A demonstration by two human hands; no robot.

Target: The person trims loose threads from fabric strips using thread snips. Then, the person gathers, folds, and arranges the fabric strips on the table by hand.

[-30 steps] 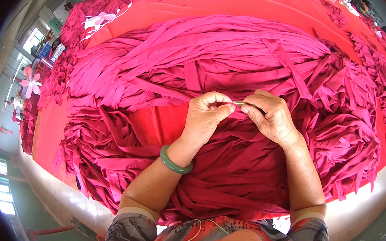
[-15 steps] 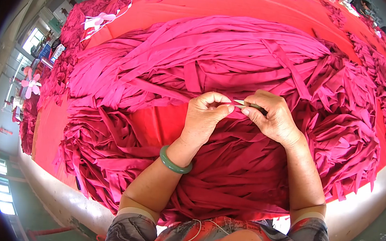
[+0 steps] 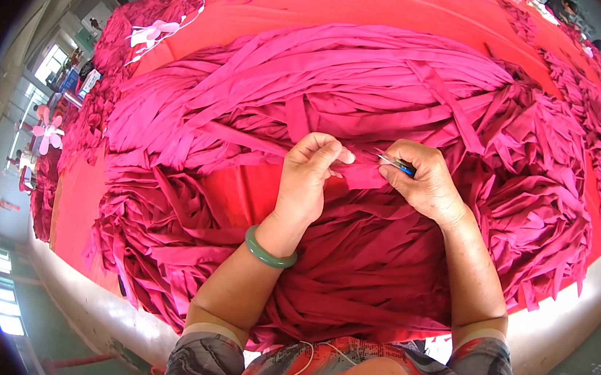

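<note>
Small thread snips (image 3: pixel 403 167), with pointed silver blades and a bit of blue showing, are held in my right hand (image 3: pixel 425 182); their tips point left. Between my hands runs a magenta fabric strip (image 3: pixel 364 175), just below the blades. My left hand (image 3: pixel 307 177) has its fingers curled at the strip's left end, thumb and fingertips bent together; the exact grip is partly hidden. Under both hands lies a large heap of magenta fabric strips (image 3: pixel 313 64), laid lengthwise at the back and tangled in front.
Red cloth (image 3: pixel 242 189) covers the table beneath the heap. More strips (image 3: pixel 599 131) are piled along the right side. Pink fans (image 3: pixel 154 31) with white cords stand at the left. Another person (image 3: pixel 561 8) is at the far right back.
My left hand has moved slightly left, away from the blades, and its thumb has lifted. The snips have turned in my right hand, so the blue part now shows.
</note>
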